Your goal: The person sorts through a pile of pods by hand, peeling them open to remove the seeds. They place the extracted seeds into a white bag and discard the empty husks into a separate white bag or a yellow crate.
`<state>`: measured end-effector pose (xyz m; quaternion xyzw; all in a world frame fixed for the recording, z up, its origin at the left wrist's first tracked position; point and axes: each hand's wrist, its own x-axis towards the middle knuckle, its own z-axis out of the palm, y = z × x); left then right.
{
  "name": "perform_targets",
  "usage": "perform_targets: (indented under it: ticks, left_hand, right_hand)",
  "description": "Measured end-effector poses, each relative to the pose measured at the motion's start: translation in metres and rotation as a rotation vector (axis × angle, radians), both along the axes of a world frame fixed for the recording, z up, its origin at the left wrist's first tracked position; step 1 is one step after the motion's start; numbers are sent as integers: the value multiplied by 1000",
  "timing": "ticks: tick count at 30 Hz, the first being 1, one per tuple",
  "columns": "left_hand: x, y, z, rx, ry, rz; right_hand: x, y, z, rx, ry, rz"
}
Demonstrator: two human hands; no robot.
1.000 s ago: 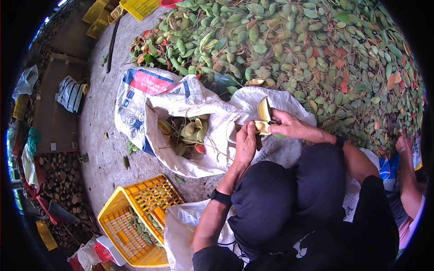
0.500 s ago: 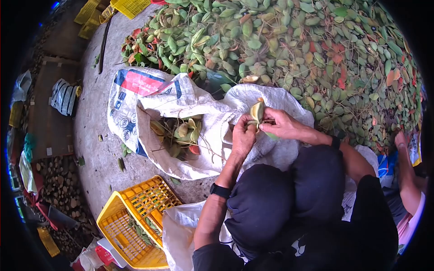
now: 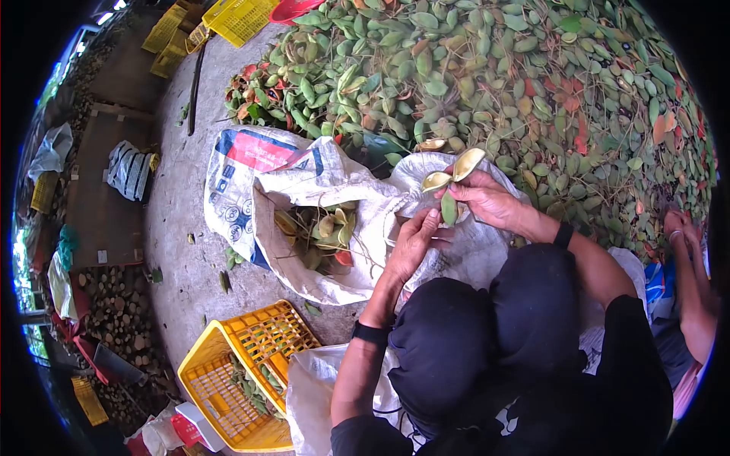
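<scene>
My right hand (image 3: 490,201) grips a split seed pod (image 3: 465,164), whose pale yellow hollow halves gape upward. A whole green pod (image 3: 449,208) hangs just below these fingers. Close by on the left, my left hand (image 3: 414,239) has its fingers curled in with the thumb on top; whatever they hold is hidden. Both hands are above a white woven sack (image 3: 365,194). In the sack's rolled-back mouth lie opened pods and stems (image 3: 327,232).
A large heap of green pods (image 3: 471,83) spreads beyond the sack. A yellow basket (image 3: 266,330) with some pods lies tipped at lower left. Another person's hands (image 3: 679,224) are by the heap at far right. Yellow crates (image 3: 242,19) stand at the back.
The pod in my hands has gone from closed together to spread apart in two halves, held by my right hand. My left hand has moved slightly down and away from it.
</scene>
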<state>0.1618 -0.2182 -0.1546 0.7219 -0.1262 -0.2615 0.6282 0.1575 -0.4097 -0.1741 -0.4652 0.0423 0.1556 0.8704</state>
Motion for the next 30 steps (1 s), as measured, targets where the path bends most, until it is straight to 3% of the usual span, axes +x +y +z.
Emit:
perform_targets:
  ticks: [1,7,10,14,16,19,21,23,24,25,27,28,30]
  left_hand:
    - [-3,-7,9,-315,426,47]
    - [-2,-8,-15,-324,457,102]
    - [-4,-6,-16,-445,810,107]
    - [-10,-5,-20,-360,804,148]
    - [-17,-5,-16,-286,549,129]
    - [-18,5,-6,-237,477,82]
    - [-20,10,-4,-272,367,75]
    - [-22,13,6,-184,131,82]
    - [-20,12,12,-113,-180,76]
    - [-16,14,18,-104,-182,85]
    - [-9,14,37,249,-570,26]
    - [-8,9,49,309,-548,2]
    - [-2,3,49,321,-772,-36]
  right_hand:
    - [0,2,3,-72,15,34]
    - [-6,-5,-4,-127,-138,175]
    - [-10,-1,3,-233,53,166]
    - [-10,1,8,-334,-30,124]
    - [-11,3,15,-424,-70,147]
    - [-8,4,33,-456,-205,235]
    - [-9,4,37,-508,-74,261]
    - [-8,8,45,-577,-112,287]
    - [-8,12,41,-565,-139,198]
    - [-8,14,38,-552,-165,108]
    - [-4,16,39,-458,-82,46]
    - [-2,15,44,-363,23,-46]
    - [4,19,54,-251,220,-242]
